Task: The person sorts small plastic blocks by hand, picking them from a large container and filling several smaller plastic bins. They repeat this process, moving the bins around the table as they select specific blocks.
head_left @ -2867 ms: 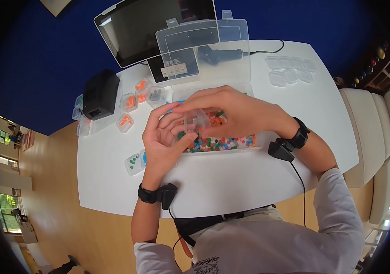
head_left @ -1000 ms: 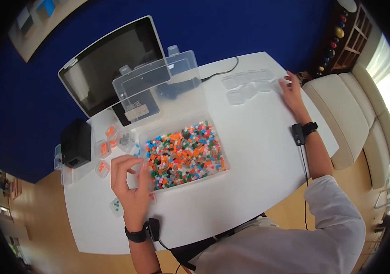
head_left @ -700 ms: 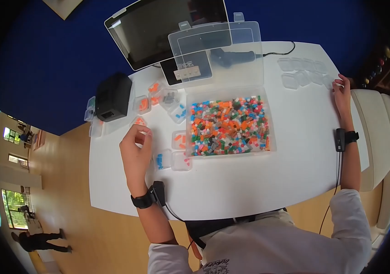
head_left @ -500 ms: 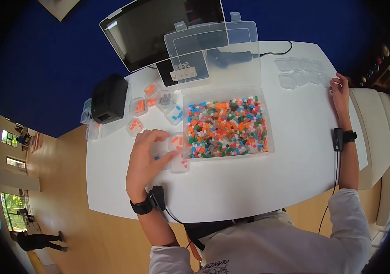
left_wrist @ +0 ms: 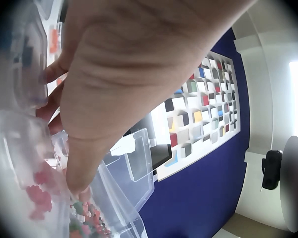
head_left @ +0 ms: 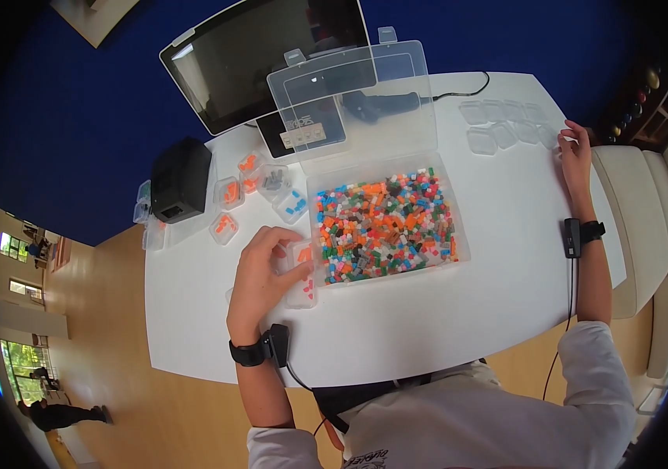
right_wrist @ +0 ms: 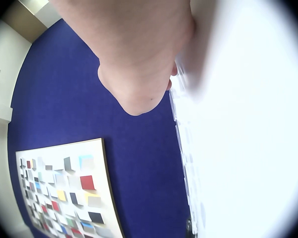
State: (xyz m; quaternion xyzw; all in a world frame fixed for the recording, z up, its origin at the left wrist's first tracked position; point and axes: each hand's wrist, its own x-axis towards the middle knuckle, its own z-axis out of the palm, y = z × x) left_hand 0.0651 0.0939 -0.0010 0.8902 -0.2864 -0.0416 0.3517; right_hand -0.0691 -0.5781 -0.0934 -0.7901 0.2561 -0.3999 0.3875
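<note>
My left hand point(head_left: 260, 273) is at the left side of the large clear box, its thumb and curled fingers set on either side of a small clear box of orange pieces point(head_left: 304, 254). Just nearer me stands another small box of pink pieces point(head_left: 307, 291), which the left wrist view shows large as a box of pink pieces point(left_wrist: 39, 198). My right hand point(head_left: 576, 160) is by the table's right edge, fingers loosely bent, fingertips right at the last clear lid point(head_left: 549, 137). In the right wrist view my right hand point(right_wrist: 139, 59) hides most of its own fingers.
The large clear box point(head_left: 465, 242) holds mixed coloured pieces, its lid point(head_left: 396, 129) standing up behind. Several small boxes, including one of blue pieces point(head_left: 293, 206), stand left of it. A black device point(head_left: 182, 180), a monitor point(head_left: 271, 62) and rows of lids point(head_left: 482, 141) share the table.
Both hands were together over the large box; since then the right hand has gone right and a lid has joined the rows. The left hand has moved onto the small box of orange pieces.
</note>
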